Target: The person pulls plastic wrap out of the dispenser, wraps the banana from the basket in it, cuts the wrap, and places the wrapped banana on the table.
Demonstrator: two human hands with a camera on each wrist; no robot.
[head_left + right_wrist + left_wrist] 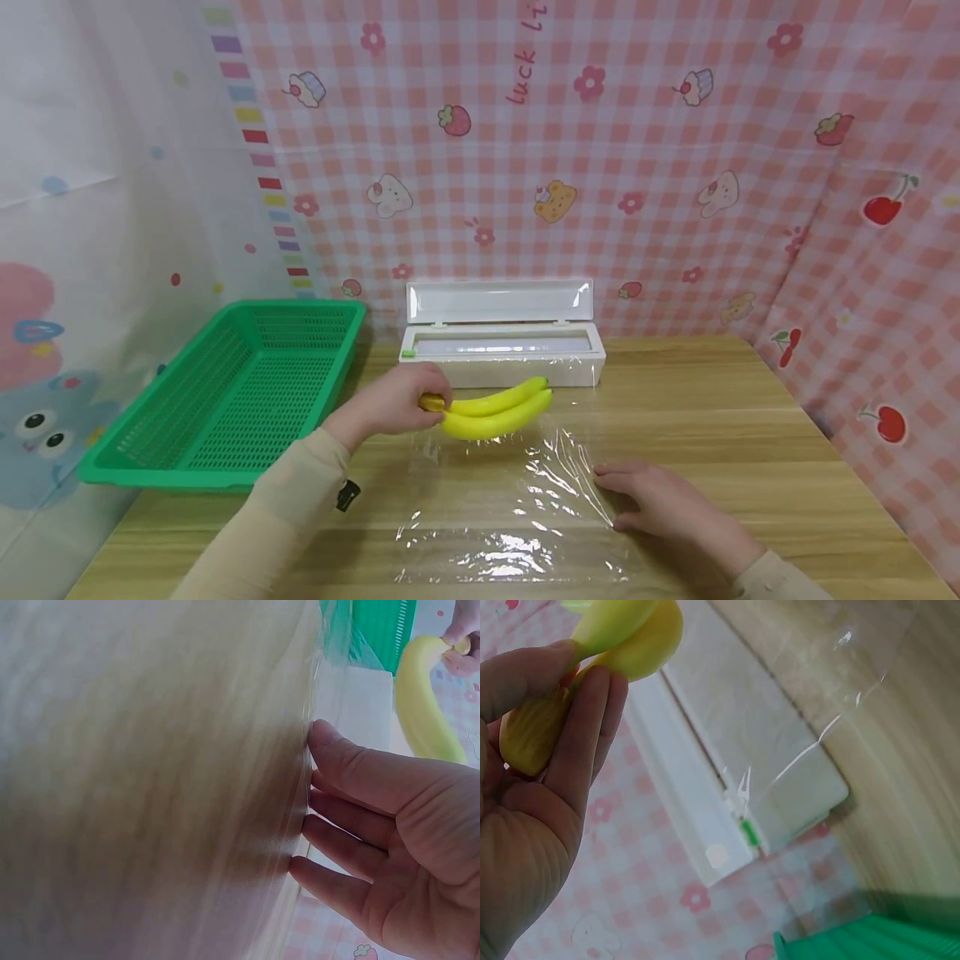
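- the widest free stretch of the wooden table [757,433] lies right of the right hand [663,500], reaching to the side cloth [892,317].
- across the back, the white dispenser [502,373] blocks a low pass; its raised lid [498,302] adds height before the checked cloth [525,233].
- from above, the dispenser's trough is open to reach.
- clear film [510,508] covers the middle, so a hand sliding there would catch it.
- over the film, the bananas [498,415], raised in the left hand [401,397], block the way just before the dispenser.
- air is free between bananas and right hand.
- at left, the green basket [262,408] has walls to clear; its top is open.
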